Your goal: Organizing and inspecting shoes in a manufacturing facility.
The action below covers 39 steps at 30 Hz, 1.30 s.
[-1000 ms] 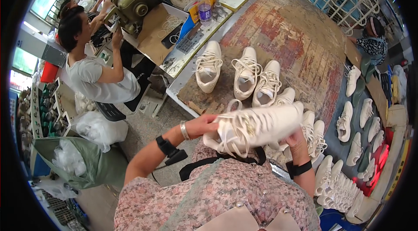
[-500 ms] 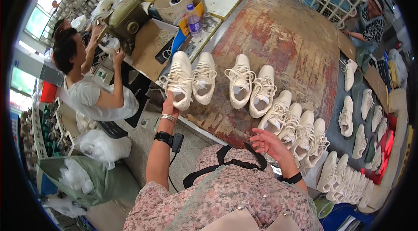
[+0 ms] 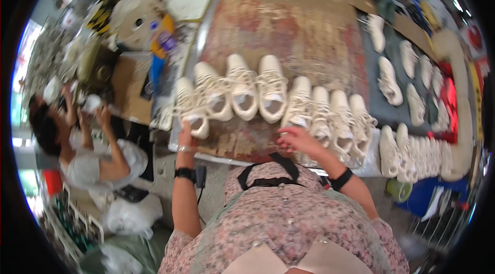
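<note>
My left hand (image 3: 187, 136) is closed on the heel of the leftmost cream lace-up sneaker (image 3: 186, 96), which stands on the worn table. Three more cream sneakers (image 3: 241, 80) stand close beside it, heels toward me. My right hand (image 3: 300, 141) hovers near the heel of the sneaker (image 3: 299, 99) to their right, fingers apart and nothing visible in them. Whether its fingertips touch that sneaker I cannot tell. Past it, more laced sneakers (image 3: 340, 119) stand side by side, white paper showing in some.
The table top (image 3: 278, 21) is brown and scuffed. More sneakers (image 3: 390, 85) rest on a dark surface at right, with a tight row (image 3: 412, 152) nearer me. Left of the table a person (image 3: 98, 163) works beside a green machine (image 3: 96, 62). Another person stands at the far right.
My view has swung, so the scene sits differently in it. The gap between the two left pairs of sneakers has narrowed. My left hand stays at the leftmost sneaker's heel.
</note>
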Available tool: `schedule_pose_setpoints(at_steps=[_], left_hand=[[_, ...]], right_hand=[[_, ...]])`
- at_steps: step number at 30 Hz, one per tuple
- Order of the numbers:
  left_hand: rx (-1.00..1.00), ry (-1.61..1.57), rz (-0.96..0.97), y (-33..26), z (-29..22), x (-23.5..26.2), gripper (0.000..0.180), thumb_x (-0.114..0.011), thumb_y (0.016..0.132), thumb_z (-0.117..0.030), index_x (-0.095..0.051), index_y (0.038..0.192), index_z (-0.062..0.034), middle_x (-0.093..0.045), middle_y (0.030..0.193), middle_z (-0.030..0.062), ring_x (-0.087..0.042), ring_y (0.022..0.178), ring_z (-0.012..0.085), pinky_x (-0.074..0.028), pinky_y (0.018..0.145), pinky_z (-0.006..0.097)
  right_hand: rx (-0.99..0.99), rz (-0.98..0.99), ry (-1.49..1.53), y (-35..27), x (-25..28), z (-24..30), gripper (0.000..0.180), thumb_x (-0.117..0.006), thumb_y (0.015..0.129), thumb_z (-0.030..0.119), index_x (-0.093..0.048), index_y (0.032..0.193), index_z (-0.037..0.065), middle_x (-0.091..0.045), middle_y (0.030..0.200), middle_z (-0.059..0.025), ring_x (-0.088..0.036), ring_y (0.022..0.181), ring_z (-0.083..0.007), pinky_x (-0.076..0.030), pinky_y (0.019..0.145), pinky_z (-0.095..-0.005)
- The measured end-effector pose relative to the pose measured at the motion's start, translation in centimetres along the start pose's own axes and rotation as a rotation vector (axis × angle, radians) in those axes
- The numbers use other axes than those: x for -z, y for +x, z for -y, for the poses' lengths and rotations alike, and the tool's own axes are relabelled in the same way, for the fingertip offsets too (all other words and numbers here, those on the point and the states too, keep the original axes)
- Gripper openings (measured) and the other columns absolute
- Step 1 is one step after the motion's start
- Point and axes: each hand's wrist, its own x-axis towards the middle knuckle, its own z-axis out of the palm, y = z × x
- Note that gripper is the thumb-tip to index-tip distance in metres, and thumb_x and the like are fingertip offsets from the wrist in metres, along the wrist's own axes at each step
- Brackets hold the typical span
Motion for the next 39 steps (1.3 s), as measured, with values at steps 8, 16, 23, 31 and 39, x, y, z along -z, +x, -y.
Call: schedule_pose_setpoints(at_steps=[8,16,23,31,39], left_hand=[[-0.065,0.030,-0.024,-0.5,1.5,1.2,0.046,-0.051,0.089,-0.042,-0.048,0.118,-0.0057,-0.060,0.106,0.0080,-0.062,0.090,0.0224,-0.053,0.069,0.038],[-0.004,0.150,-0.124,-1.2,2.3,1.0,0.056,-0.052,0.086,-0.050,-0.041,0.126,-0.0123,-0.053,0.118,0.0064,-0.056,0.102,0.0251,-0.047,0.076,0.044],[-0.017,0.186,-0.184,-0.9,3.3,-0.9,0.049,-0.052,0.087,-0.046,-0.045,0.121,-0.0108,-0.058,0.109,0.0077,-0.059,0.093,0.0239,-0.049,0.069,0.040],[-0.250,0.793,-0.276,-1.1,6.6,1.6,0.040,-0.059,0.081,-0.039,-0.061,0.082,0.0009,-0.058,0.068,0.0055,-0.056,0.058,0.0163,-0.045,0.050,0.031],[-0.173,0.211,-0.484,-6.4,5.4,-0.8,0.032,-0.054,0.083,-0.026,-0.057,0.099,0.0011,-0.060,0.084,0.0069,-0.059,0.067,0.0164,-0.051,0.056,0.030]], right_hand=[[0.197,-0.020,-0.411,0.5,-3.1,-5.3,0.036,-0.055,0.080,0.026,-0.060,0.105,0.001,-0.065,0.085,-0.0119,-0.062,0.078,-0.0214,-0.048,0.071,-0.0320],[0.212,-0.123,-0.481,0.5,-2.3,-7.7,0.034,-0.053,0.080,0.026,-0.060,0.103,0.002,-0.066,0.090,-0.0116,-0.063,0.083,-0.0243,-0.048,0.072,-0.0335],[0.228,-0.158,-0.494,0.1,-2.0,-7.0,0.033,-0.055,0.081,0.024,-0.061,0.105,0.003,-0.066,0.088,-0.0124,-0.063,0.082,-0.0212,-0.048,0.074,-0.0302],[0.203,-0.034,-0.227,-0.7,-3.0,-8.3,0.030,-0.055,0.084,0.018,-0.059,0.105,-0.002,-0.066,0.087,-0.0125,-0.063,0.079,-0.0171,-0.049,0.071,-0.0284],[0.137,0.120,-0.259,-1.6,-2.7,-5.3,0.033,-0.056,0.087,0.016,-0.054,0.114,-0.001,-0.065,0.094,-0.0093,-0.060,0.087,-0.0132,-0.046,0.077,-0.0248]])
